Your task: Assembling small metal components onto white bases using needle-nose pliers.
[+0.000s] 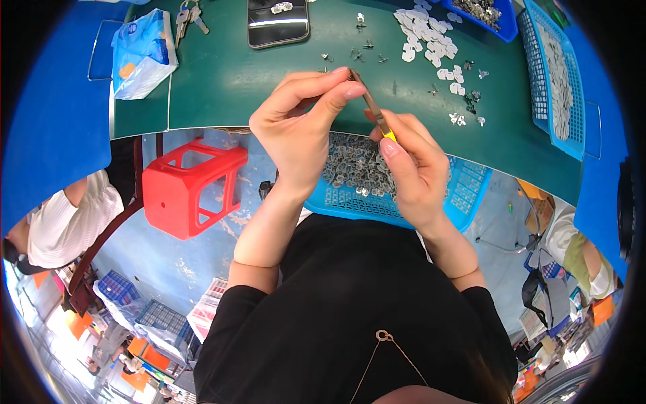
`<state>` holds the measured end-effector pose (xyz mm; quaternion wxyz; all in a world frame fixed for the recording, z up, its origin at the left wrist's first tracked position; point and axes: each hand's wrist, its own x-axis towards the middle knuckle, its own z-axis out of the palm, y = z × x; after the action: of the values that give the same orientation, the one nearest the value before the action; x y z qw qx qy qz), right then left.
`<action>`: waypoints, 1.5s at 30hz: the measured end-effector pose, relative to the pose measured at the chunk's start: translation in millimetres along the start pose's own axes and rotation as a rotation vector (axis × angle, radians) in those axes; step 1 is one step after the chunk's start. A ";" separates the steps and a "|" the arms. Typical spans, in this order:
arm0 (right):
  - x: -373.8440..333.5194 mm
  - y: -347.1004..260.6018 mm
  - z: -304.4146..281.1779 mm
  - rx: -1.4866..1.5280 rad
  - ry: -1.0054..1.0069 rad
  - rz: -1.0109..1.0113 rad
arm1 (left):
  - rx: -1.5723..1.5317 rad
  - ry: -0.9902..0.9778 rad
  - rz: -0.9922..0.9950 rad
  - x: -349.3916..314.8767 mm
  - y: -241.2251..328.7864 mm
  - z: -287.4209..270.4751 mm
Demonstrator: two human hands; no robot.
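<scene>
My left hand (296, 118) is raised over the front edge of the green table, thumb and forefinger pinched together. What lies between those fingertips is mostly hidden and too small to name. In my right hand (418, 165) is a slim brown metal tool that looks like tweezers (373, 106), with a yellow patch at the grip. Its far end meets the left fingertips. Below the hands, a blue plastic basket (464, 195) holds a heap of small metal pieces (356, 165). Several small metal parts (369, 44) lie scattered on the table beyond the hands.
White flat pieces (427, 34) are spread at the back right, near a blue bin (515, 30) of metal parts and a filled light-blue basket (572, 128). A phone (278, 30), keys (192, 17) and a tissue pack (142, 57) lie back left. A red stool (171, 195) stands left; people sit at both sides.
</scene>
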<state>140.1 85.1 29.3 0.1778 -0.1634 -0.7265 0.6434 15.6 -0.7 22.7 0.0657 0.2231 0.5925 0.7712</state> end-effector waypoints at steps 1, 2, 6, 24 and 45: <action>0.1 0.0 -0.1 -0.008 0.009 -0.001 | 0.004 0.008 -0.016 -0.3 0.5 0.3; -0.1 -0.6 -0.1 -0.009 0.008 -0.002 | 0.003 0.010 -0.015 -0.3 1.3 0.3; -0.8 -4.6 -0.4 -0.016 0.015 0.047 | 0.029 0.004 -0.010 -0.2 4.1 0.3; -4.5 -8.0 -0.8 0.292 0.020 0.154 | -0.580 -0.179 -0.521 -0.3 4.2 -0.2; -1.2 -2.4 -13.0 0.372 0.117 0.322 | 1.142 -0.295 0.458 55.9 -9.1 -23.4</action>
<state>147.2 95.6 33.1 0.1420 -0.2784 -0.5486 0.7755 -45.6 1.6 24.4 -0.1495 0.4482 0.8326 0.2891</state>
